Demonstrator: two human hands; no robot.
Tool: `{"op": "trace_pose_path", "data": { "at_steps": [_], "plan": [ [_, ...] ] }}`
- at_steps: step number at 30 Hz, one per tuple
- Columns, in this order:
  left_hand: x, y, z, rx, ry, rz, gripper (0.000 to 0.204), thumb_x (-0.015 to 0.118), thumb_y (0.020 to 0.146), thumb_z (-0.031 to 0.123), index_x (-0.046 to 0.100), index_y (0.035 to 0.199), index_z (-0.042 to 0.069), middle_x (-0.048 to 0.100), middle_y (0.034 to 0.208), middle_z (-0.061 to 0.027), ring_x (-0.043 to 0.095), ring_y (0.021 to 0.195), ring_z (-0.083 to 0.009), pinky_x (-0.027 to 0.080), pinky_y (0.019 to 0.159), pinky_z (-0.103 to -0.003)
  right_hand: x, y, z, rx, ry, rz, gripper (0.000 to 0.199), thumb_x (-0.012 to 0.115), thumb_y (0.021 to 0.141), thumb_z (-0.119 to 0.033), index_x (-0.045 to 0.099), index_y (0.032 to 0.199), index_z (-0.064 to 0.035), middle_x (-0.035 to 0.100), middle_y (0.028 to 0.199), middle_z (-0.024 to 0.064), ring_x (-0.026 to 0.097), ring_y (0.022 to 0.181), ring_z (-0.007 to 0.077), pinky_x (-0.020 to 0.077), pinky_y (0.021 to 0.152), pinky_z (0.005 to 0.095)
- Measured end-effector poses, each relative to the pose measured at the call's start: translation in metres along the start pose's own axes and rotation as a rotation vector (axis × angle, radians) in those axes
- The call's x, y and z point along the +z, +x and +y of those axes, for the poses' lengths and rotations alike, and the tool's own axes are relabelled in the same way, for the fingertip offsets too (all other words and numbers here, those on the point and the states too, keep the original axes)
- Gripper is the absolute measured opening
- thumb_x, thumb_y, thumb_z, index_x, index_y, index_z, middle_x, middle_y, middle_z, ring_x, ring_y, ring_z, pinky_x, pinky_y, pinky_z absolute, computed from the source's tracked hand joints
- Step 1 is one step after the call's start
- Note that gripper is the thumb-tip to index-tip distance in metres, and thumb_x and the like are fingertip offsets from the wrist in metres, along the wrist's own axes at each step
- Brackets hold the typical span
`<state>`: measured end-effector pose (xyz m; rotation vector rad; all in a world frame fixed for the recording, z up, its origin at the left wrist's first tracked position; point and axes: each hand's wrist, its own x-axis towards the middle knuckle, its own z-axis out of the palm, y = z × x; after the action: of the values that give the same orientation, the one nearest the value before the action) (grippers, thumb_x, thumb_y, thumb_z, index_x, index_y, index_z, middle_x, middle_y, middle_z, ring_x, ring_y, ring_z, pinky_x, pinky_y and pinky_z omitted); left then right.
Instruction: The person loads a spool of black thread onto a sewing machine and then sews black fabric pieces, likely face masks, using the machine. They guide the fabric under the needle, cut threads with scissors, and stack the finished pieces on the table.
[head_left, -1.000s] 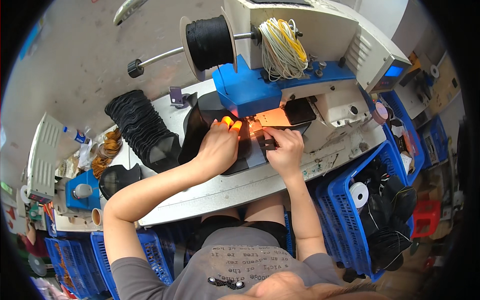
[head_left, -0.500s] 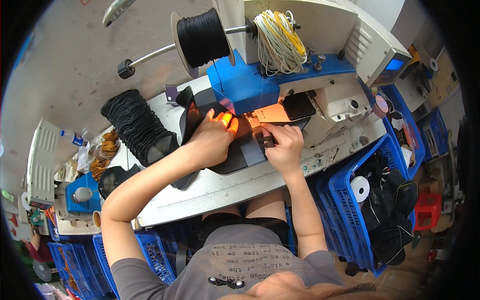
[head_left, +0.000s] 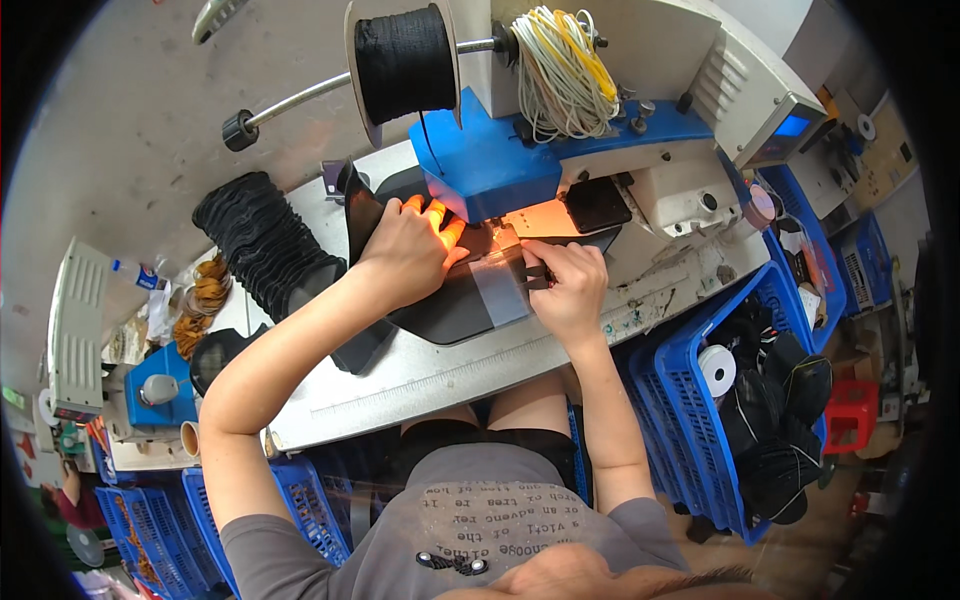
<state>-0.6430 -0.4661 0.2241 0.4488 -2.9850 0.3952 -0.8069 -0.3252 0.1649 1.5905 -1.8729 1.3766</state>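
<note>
Black sheet material [head_left: 362, 212] curls up beside the left hand [head_left: 405, 258], left of the blue machine head [head_left: 490, 180], its raised edge pointing away from the person; the hand hides too much to tell its long axis. Left fingers are slightly apart, palm down, tips glowing orange. The right hand [head_left: 568, 288] pinches a dark strip [head_left: 538, 277] between thumb and fingers; its direction is unclear. Left elbow juts outward; the right forearm reaches nearly straight forward.

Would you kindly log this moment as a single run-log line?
Left hand: orange-lit, beside black curved panel | Right hand: holding dark strip | Sewing machine: orange light below its blue head
</note>
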Motion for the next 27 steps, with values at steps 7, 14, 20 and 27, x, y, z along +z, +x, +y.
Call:
{"op": "trace_pose_path", "data": {
  "at_steps": [7, 14, 20, 27],
  "plan": [
    [0.007, 0.001, 0.003, -0.132, 0.008, 0.030, 0.033, 0.062, 0.088, 0.036, 0.070, 0.093, 0.005, 0.065, 0.093, -0.0150, 0.061, 0.082, -0.0291, 0.041, 0.069, -0.038, 0.000, 0.001, 0.000, 0.003, 0.003, -0.020, 0.006, 0.071, 0.077, -0.009, 0.072, 0.082, -0.0068, 0.068, 0.070, 0.0037, 0.053, 0.056, 0.0202, 0.0395, 0.063, 0.0324],
    [0.017, 0.001, 0.034, -0.357, 0.182, 0.123, 0.033, 0.060, 0.088, 0.037, 0.069, 0.090, 0.006, 0.061, 0.079, -0.0120, 0.057, 0.072, -0.0273, 0.038, 0.064, -0.039, 0.000, 0.001, 0.000, 0.002, 0.016, -0.030, 0.006, 0.071, 0.077, -0.008, 0.073, 0.083, -0.0070, 0.068, 0.070, 0.0033, 0.054, 0.056, 0.0199, 0.0394, 0.063, 0.0322],
    [0.023, 0.010, 0.060, -0.537, 0.201, 0.138, 0.029, 0.057, 0.088, 0.032, 0.067, 0.076, 0.008, 0.059, 0.073, -0.0074, 0.056, 0.068, -0.0263, 0.035, 0.067, -0.042, 0.001, 0.000, 0.000, 0.013, 0.016, -0.016, 0.012, 0.068, 0.072, -0.007, 0.072, 0.083, -0.0076, 0.067, 0.069, 0.0024, 0.054, 0.056, 0.0198, 0.0388, 0.063, 0.0320],
    [0.022, 0.012, 0.065, -0.549, 0.210, 0.083, 0.010, 0.060, 0.072, 0.019, 0.066, 0.071, 0.010, 0.058, 0.080, -0.0099, 0.052, 0.074, -0.0269, 0.030, 0.064, -0.039, 0.002, -0.002, 0.000, 0.024, 0.030, -0.026, 0.021, 0.064, 0.065, -0.002, 0.072, 0.084, -0.0076, 0.065, 0.066, 0.0025, 0.055, 0.059, 0.0207, 0.0380, 0.064, 0.0328]
  ]
}}
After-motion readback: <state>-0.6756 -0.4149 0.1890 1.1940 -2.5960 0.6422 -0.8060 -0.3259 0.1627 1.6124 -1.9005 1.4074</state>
